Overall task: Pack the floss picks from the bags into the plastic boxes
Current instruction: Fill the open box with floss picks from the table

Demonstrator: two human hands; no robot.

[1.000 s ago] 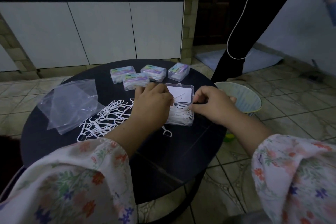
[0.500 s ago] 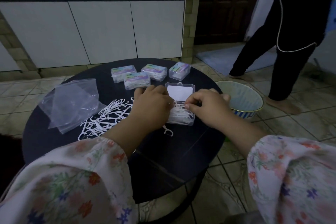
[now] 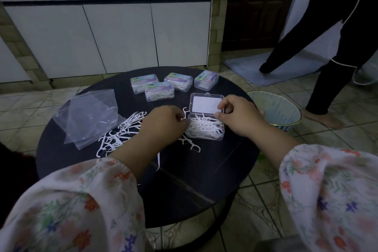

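Note:
An open clear plastic box (image 3: 205, 131), full of white floss picks, lies on the round black table (image 3: 214, 170), its lid (image 3: 204, 103) folded back. My left hand (image 3: 163, 126) sits at the box's left edge with curled fingers, pinching a floss pick (image 3: 185, 111) that sticks up. My right hand (image 3: 238, 115) pinches the box's right corner where the lid meets the base. A loose pile of floss picks (image 3: 122, 129) lies to the left, partly under my left wrist. Two empty clear bags (image 3: 90, 116) lie further left.
Several closed, filled boxes stand at the table's far side, such as one (image 3: 159, 91) and another (image 3: 206, 80). A striped bowl (image 3: 274, 108) sits on the floor to the right. A person in black (image 3: 327, 47) stands beyond it. White cabinets are behind.
My left hand has slid left off the box to its edge. My right hand has shifted up to the lid's right corner. The person in the background has stepped further right.

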